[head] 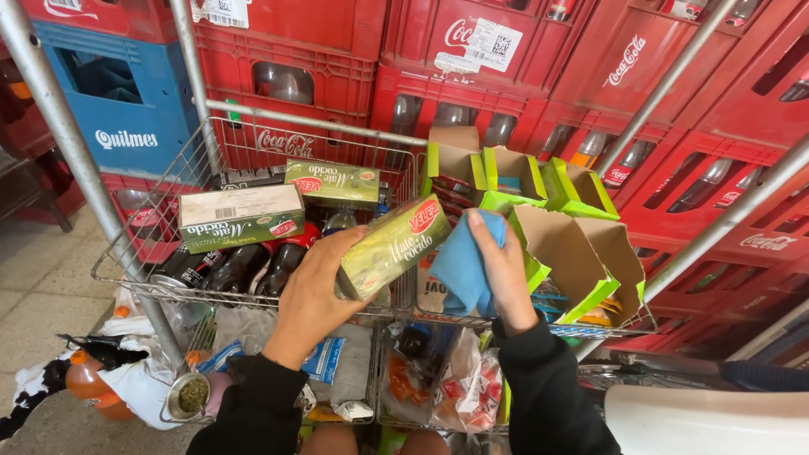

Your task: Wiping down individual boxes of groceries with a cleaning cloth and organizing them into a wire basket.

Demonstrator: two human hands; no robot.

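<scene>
While the left hand (316, 291) grips the green box (390, 247) from below, fingers clenched round its near end, the right hand (501, 270) pinches a blue cloth (462, 268) against the box's right end

Progress, as a judgement: wiping looks mid-way. Box is up off the wire basket (152, 282), tilted, far end higher, cloth touching only its right end. Can't tell how much of the box surface is already wiped

Two more green boxes of the same kind sit in the basket:
- one (240, 216) lying flat at left, on top of dark bottles (240, 268)
- one (333, 181) further back, near centre
Whether those have been wiped or not: can't tell

Position: held box is between the two hands, above the basket's near edge, left hand touching it under and behind, right hand just beside it with the cloth in between

Around it:
- open green cardboard trays (560, 244) right of the basket
- red crates (640, 93) stacked at the far side, a blue crate (126, 101) far left
- bagged goods (447, 383) on the lower shelf, near

Both sleeves black
</scene>
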